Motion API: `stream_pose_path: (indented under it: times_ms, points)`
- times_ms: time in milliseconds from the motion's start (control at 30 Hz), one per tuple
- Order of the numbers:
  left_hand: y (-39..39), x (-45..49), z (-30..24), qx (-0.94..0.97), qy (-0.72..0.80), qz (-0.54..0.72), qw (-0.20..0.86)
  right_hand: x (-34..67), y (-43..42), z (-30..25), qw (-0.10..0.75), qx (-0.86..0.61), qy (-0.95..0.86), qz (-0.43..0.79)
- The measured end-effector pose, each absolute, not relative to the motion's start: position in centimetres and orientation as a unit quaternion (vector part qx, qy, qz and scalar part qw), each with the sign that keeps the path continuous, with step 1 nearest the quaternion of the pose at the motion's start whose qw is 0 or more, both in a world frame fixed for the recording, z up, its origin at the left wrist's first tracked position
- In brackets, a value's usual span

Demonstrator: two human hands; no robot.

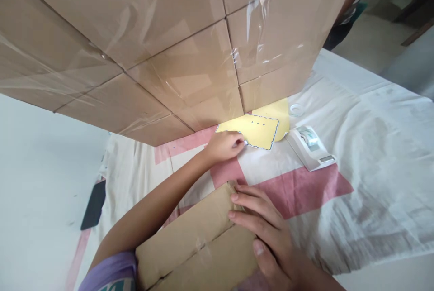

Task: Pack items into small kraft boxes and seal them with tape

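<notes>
I see a table (pixel 379 146) under a white cloth with wide pink stripes. A big stack of brown boxes (pixel 190 55) in clear wrap stands at the far side. A yellow card (pixel 259 131) lies just in front of it. Near the card sit a white tape holder (pixel 310 147) and a small clear ring (pixel 296 110). A smaller brown box (pixel 196 241) rests close to me. A dark flat thing (pixel 94 205) lies at the left edge.

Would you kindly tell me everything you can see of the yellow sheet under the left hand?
The yellow sheet is a pale rectangle, paper or card by its look, with a thin blue scalloped border and three small dots near its far edge. It lies flat on the white and pink cloth, overlapping a rounder yellow piece, beside the wrapped cardboard boxes. The left hand curls on its near left corner.
</notes>
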State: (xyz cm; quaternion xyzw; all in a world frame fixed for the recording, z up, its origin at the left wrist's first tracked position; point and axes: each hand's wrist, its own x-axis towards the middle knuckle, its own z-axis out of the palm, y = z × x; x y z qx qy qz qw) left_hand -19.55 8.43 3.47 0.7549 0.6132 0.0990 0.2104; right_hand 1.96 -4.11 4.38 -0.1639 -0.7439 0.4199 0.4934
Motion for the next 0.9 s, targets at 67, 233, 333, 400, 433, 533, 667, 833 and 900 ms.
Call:
stream_pose_path:
  times_ms: [67,233,333,400,433,533,667,833,900]
  points:
    - [9.3,-20.2,3.5,0.724,0.648,0.113,0.208,2.0,-4.1,4.4,0.493,-0.165,-0.743,0.421]
    - [11.9,-22.4,3.3,0.657,0.720,0.096,0.203,2.3,-4.1,4.6,0.496,-0.188,-0.737,0.419]
    - [13.2,-23.2,2.9,0.634,0.741,0.047,0.214,2.5,-4.1,4.6,0.499,-0.200,-0.731,0.419]
    - [13.8,-23.6,2.9,0.626,0.750,0.022,0.214,2.5,-4.1,4.5,0.506,-0.209,-0.727,0.414]
    - [14.0,-23.7,2.8,0.623,0.753,0.015,0.212,2.5,-4.2,4.4,0.511,-0.212,-0.725,0.410]
    - [13.9,-23.9,2.8,0.618,0.757,0.011,0.212,2.3,-4.2,4.3,0.517,-0.215,-0.724,0.404]
    - [12.9,-24.1,2.3,0.623,0.750,0.052,0.215,1.9,-4.3,4.4,0.525,-0.207,-0.722,0.401]
    - [10.4,-26.0,3.0,0.611,0.750,0.169,0.190,1.8,-4.4,4.6,0.543,-0.205,-0.718,0.384]
    - [8.2,-27.6,4.3,0.591,0.756,0.225,0.169,1.6,-4.6,4.4,0.552,-0.210,-0.717,0.370]
